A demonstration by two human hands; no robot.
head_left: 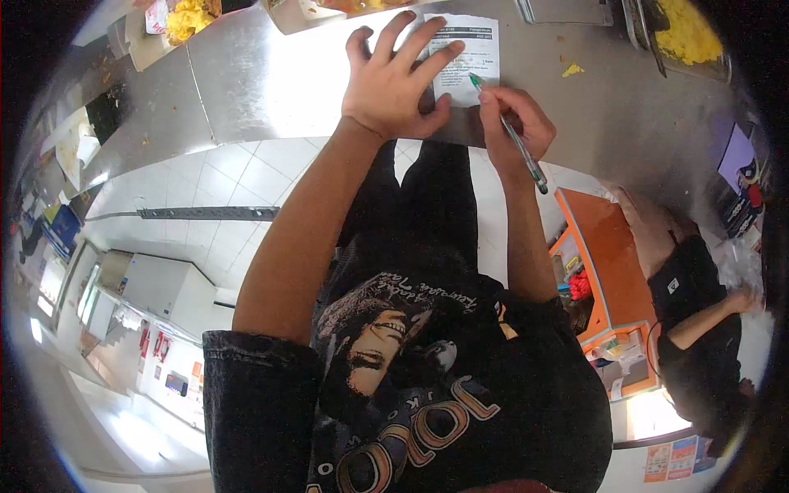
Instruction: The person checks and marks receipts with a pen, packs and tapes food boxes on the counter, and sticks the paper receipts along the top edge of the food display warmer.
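A printed paper slip (467, 62) lies on the metal counter (288, 90). My left hand (396, 86) is spread flat at the slip's left side, its fingertips over the slip's upper left part, and it holds nothing. On the right, my right hand (519, 127) is closed round a clear pen (526, 154) with a green tip. That tip is at the slip's surface, near its middle right; whether it touches the paper I cannot tell.
Trays of yellow food stand at the upper left (189, 23) and upper right (690, 33). Yellow crumbs (573, 71) lie right of the slip. An orange cabinet (604, 255) stands below the counter at right, beside another person (699, 329) in dark clothes.
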